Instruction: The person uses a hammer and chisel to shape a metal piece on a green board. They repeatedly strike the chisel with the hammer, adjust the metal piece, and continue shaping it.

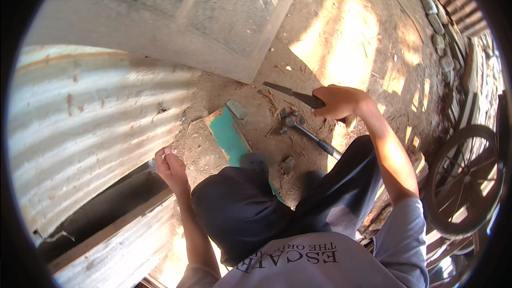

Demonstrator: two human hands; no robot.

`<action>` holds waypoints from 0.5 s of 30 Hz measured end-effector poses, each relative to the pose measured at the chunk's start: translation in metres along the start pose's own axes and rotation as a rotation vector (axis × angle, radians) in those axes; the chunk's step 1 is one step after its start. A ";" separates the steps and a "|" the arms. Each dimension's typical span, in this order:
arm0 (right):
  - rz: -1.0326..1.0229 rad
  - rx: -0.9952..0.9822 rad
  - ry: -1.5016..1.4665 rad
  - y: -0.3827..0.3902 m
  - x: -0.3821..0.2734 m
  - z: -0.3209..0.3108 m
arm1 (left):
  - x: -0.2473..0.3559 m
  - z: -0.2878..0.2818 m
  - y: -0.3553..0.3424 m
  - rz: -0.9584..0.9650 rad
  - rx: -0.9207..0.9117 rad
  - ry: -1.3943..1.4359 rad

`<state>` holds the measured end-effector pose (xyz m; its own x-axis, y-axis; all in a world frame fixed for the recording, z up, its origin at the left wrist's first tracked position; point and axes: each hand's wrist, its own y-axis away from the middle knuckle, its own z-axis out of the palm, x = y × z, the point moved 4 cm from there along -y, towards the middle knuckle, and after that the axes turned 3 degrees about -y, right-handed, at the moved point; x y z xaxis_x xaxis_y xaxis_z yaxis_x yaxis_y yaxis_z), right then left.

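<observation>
My right hand point(341, 101) is closed around a dark tool with a long, flat, tapering blade point(290, 92), which points left above the dirt ground. Its exact kind is unclear, and my fingers hide the grip. Below it, a hammer point(314, 137) with a dark handle lies on the ground, head to the left. My left hand point(172, 169) is raised beside the corrugated metal sheet, its fingers curled and thumb against them; whatever they may hold is too small to make out. Between my hands a green-painted board point(228, 134) lies on the ground, partly hidden by my knee.
Corrugated metal sheeting point(101, 106) stands on the left, above a dark gap point(117, 202). A wooden frame with panes point(229, 56) is at the far left. A flat stone piece point(237, 109) touches the board's far end. A spoked wheel point(466, 170) stands at right.
</observation>
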<state>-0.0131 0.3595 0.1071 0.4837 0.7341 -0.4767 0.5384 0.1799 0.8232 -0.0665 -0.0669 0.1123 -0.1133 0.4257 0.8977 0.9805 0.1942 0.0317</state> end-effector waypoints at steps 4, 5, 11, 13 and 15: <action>-0.233 0.045 -0.056 -0.008 -0.016 0.016 | 0.031 -0.067 0.029 0.024 0.230 -0.026; -0.284 0.044 -0.050 -0.016 -0.021 0.023 | 0.041 -0.084 0.045 -0.007 0.316 -0.071; -0.363 0.058 -0.346 -0.057 -0.050 0.075 | 0.061 -0.164 0.104 -0.094 0.582 -0.220; -0.392 0.030 -0.335 -0.070 -0.051 0.093 | 0.071 -0.170 0.113 -0.060 0.595 -0.219; -0.399 -0.031 -0.371 -0.077 -0.058 0.102 | 0.063 -0.174 0.113 -0.047 0.555 -0.166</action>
<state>-0.0121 0.2362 0.0396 0.4599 0.3259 -0.8260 0.7121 0.4204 0.5623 0.0651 -0.1722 0.2490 -0.2219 0.5298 0.8186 0.7479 0.6311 -0.2057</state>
